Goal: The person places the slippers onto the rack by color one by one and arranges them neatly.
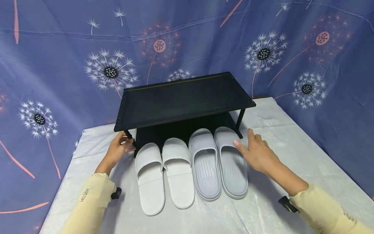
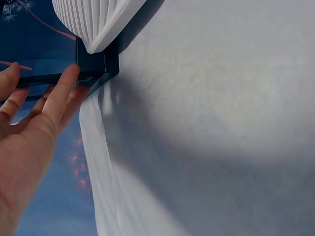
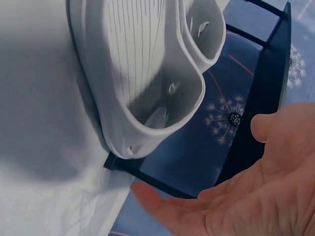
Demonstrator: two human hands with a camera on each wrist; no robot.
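Observation:
A low black two-tier rack [image 1: 184,100] stands near the back of the table, its lower shelf [image 1: 181,126] partly covered by slippers. A white ribbed slipper [image 1: 152,195] and its mate [image 1: 181,191] lie at the left, toes at the rack's front edge. Beside them sit a light grey slipper [image 1: 207,175] and its partner [image 1: 234,174]. My left hand [image 1: 117,149] is at the front left leg, fingers extended and overlapping that leg in the left wrist view. Thumb and fingers spread, my right hand [image 1: 260,154] hovers by the rightmost grey slipper, holding nothing.
A pale cloth [image 1: 274,201] covers the table. Behind and along the sides hangs a blue curtain [image 1: 193,39] printed with dandelions. The rack's front right leg [image 1: 240,119] stands just behind the rightmost slipper.

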